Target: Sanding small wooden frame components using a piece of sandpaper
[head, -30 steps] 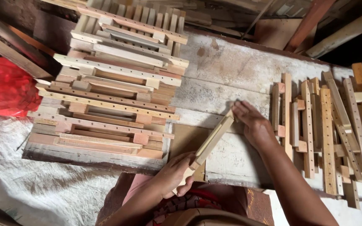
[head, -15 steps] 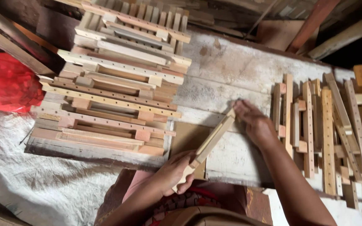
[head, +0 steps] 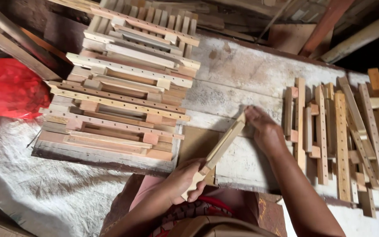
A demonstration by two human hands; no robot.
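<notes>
- red plastic bag (head: pixel 9 87) lies at the far left, clear of the work.
- wooden frames stand stacked in a tall pile (head: pixel 123 92) on the whitewashed bench (head: pixel 251 70); best kept square so nothing slides toward the hands.
- left hand (head: pixel 189 180) has its fingers curled shut around the near end of a pale wooden bar (head: pixel 218 151), which slants up and away over the bench edge.
- right hand (head: pixel 264 131) lies over the bar's far end, fingers bent down on it; how tightly they close i cannot tell.
- to work it well, i judge both ends want firm, even holding so the bar does not twist.
- drilled slats and half-built pieces (head: pixel 343 136) lie just right of that hand, within easy reach.
</notes>
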